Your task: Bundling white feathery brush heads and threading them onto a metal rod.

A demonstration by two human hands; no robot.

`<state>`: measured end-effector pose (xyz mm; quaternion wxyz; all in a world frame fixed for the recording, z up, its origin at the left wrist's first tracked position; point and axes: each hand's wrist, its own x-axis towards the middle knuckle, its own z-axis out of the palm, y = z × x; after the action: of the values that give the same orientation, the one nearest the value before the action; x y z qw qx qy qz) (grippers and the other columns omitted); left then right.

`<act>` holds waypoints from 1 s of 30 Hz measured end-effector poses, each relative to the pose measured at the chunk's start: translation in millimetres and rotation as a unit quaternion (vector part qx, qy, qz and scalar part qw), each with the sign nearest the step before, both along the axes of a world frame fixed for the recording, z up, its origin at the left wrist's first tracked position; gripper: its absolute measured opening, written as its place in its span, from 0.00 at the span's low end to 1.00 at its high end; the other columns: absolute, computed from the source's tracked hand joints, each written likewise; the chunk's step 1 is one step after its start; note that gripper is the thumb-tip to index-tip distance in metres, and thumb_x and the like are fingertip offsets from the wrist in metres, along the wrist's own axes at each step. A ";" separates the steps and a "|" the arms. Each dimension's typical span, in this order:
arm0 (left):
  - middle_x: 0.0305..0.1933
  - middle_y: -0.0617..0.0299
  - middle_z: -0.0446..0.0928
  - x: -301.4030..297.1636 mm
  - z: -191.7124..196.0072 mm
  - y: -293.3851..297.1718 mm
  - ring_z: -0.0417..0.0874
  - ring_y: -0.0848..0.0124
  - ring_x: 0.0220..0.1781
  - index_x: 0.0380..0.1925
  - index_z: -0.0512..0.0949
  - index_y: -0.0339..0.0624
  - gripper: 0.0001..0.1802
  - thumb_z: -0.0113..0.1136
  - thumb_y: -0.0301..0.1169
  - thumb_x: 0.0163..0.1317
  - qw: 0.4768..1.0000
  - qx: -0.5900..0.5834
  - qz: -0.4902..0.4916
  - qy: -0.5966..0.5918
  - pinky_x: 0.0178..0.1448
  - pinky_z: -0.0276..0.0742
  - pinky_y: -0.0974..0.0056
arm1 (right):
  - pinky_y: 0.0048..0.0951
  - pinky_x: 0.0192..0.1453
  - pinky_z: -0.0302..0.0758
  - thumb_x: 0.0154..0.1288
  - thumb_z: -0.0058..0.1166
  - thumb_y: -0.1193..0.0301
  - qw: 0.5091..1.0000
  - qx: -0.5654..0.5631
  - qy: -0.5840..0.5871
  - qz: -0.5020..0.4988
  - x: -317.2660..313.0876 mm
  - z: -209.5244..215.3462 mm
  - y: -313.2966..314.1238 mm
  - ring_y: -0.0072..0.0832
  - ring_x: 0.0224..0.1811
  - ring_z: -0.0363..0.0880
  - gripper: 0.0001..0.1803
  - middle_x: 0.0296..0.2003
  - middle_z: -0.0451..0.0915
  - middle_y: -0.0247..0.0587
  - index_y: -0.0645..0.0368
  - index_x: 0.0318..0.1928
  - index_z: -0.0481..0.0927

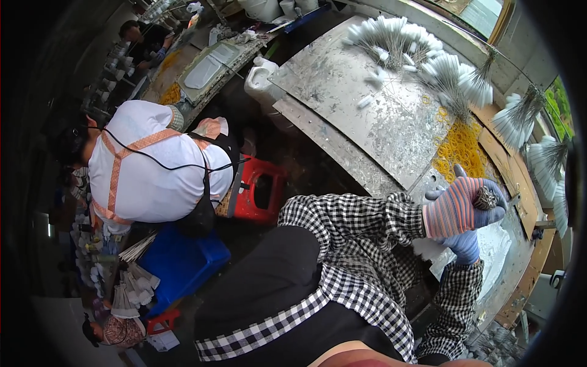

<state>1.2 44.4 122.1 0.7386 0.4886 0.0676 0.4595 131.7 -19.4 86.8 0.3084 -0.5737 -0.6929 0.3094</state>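
My left hand (455, 208), in a striped knit glove with blue-grey fingers, is closed around a bundle of thin metal wires (486, 199). The wire ends stick out of the fist in a tight round cluster. Just below it is my right hand (463, 246), also gloved; its fingers are mostly hidden behind the left one. White tips (428, 249) show beside the right hand, perhaps the bundle's other end. Beyond both hands a heap of yellow rubber bands (461, 150) lies on the worktable (342, 92).
Many wire-stemmed white pieces (397, 40) lie fanned at the table's far side. More bunches (520, 116) hang along the window edge. To the left, a person in a white top (147, 165) sits by a red stool (263, 189). A blue bin (183, 263) stands behind them.
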 end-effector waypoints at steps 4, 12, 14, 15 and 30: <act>0.35 0.62 0.81 -24.8 42.9 13.3 0.81 0.73 0.37 0.54 0.76 0.40 0.27 0.74 0.40 0.60 0.995 0.087 0.006 0.037 0.47 0.79 0.66 | 0.35 0.74 0.64 0.77 0.54 0.65 0.981 -0.140 0.126 -0.036 15.7 -23.2 -25.5 0.32 0.70 0.65 0.30 0.65 0.66 0.42 0.56 0.73 0.60; 0.38 0.60 0.82 -29.6 35.2 39.5 0.85 0.59 0.40 0.41 0.84 0.50 0.13 0.63 0.34 0.55 0.769 0.585 0.204 0.160 0.39 0.82 0.57 | 0.39 0.59 0.77 0.67 0.64 0.66 0.949 0.196 -0.135 -0.205 -9.2 -15.7 1.3 0.41 0.55 0.81 0.27 0.55 0.78 0.48 0.60 0.63 0.73; 0.39 0.59 0.82 -11.5 0.5 43.4 0.85 0.59 0.40 0.38 0.84 0.49 0.10 0.62 0.34 0.56 0.766 0.580 0.188 0.204 0.39 0.82 0.56 | 0.42 0.66 0.72 0.68 0.63 0.64 0.939 0.114 -0.176 -0.273 -5.9 -88.2 10.2 0.42 0.62 0.76 0.31 0.59 0.75 0.49 0.60 0.67 0.69; 0.39 0.59 0.81 -4.2 -10.4 48.1 0.85 0.58 0.41 0.37 0.83 0.49 0.09 0.62 0.33 0.55 0.739 0.607 0.168 0.239 0.39 0.82 0.56 | 0.43 0.68 0.70 0.69 0.62 0.62 0.920 0.082 -0.266 -0.276 15.5 -126.5 10.6 0.42 0.65 0.73 0.32 0.62 0.73 0.49 0.59 0.68 0.67; 0.29 0.57 0.82 45.3 -85.5 -20.3 0.85 0.54 0.34 0.31 0.86 0.47 0.09 0.61 0.35 0.54 0.732 0.538 0.133 0.398 0.37 0.77 0.40 | 0.43 0.75 0.63 0.74 0.57 0.62 0.930 0.049 -0.319 -0.173 -28.6 -124.3 -6.7 0.40 0.75 0.63 0.36 0.72 0.64 0.49 0.57 0.75 0.59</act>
<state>46.5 24.1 36.6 0.1900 0.9283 0.1609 0.2762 103.1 -26.1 -37.5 0.1475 -0.7374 -0.6589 0.0172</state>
